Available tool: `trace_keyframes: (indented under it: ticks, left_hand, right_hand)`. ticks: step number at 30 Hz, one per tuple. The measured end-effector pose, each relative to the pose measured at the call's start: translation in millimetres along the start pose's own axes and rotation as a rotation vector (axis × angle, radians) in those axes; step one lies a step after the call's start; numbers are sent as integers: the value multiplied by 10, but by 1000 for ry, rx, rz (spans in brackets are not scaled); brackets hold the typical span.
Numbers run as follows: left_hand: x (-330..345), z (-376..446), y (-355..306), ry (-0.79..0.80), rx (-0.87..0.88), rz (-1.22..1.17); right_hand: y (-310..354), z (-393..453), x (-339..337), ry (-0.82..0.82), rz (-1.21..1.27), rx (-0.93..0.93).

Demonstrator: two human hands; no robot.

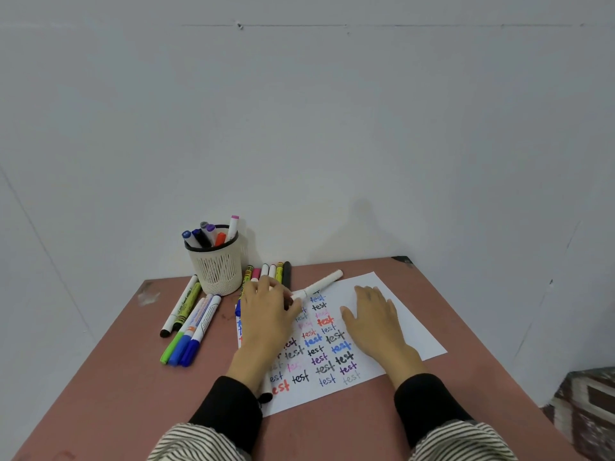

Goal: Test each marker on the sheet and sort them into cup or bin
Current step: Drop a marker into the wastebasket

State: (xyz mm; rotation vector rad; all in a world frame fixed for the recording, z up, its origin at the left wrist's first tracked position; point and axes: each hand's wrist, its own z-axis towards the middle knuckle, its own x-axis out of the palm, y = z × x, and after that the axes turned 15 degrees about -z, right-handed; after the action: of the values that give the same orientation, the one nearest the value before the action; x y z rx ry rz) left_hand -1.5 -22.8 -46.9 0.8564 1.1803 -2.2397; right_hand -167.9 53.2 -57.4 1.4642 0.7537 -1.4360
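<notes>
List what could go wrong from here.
1. The white marker in the left hand points its tip at an already crowded part of the sheet; a new mark may overlap older ones.
2. The left wrist could nudge the marker lying under it.

Left hand (266, 314) pinches a white marker (319, 286); right hand (374, 319) flattens the sheet (412, 331).

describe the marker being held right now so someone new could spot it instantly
Start at the white paper sheet covered in coloured "test" words on the reddish-brown table. At its far edge, the left hand grips a long white marker. It alone lies slanted across the sheet's top, not among the markers off the sheet.
</notes>
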Motion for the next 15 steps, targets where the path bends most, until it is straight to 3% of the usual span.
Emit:
trace_keyframes:
  ticks: [5,11,15]
  left_hand:
    - [-94,25,12,12,-178,-571]
    - [-103,21,-13,24,-114,-786]
    - [-119,9,-85,75,-22,-910]
  right_hand:
    - [-8,-22,-50,-192,141,-48]
    - [57,-47,-72,-401,118,-180]
    - [59,-56,-87,-522,32,-163]
